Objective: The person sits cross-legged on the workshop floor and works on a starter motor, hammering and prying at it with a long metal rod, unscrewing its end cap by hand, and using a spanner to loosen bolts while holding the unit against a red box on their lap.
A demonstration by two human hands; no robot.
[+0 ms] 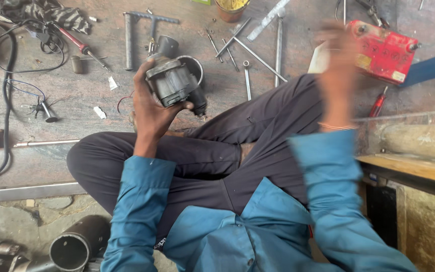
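Observation:
I sit cross-legged on a stone floor. My left hand [149,108] grips a grimy dark metal motor part [174,83] and holds it up above my knee. The part has a grey blocky body and a black stub at its lower end. My right hand [336,75] is raised and blurred by motion, in front of a red battery [386,50] on the floor at the right. Nothing shows in that hand, but the blur hides its fingers.
Spanners and long rods [247,48] lie on the floor ahead. A red-handled screwdriver [79,45], black cables [6,100] and a cloth lie at the left. A black metal cylinder [76,244] rests bottom left. A wooden ledge [414,168] runs at the right.

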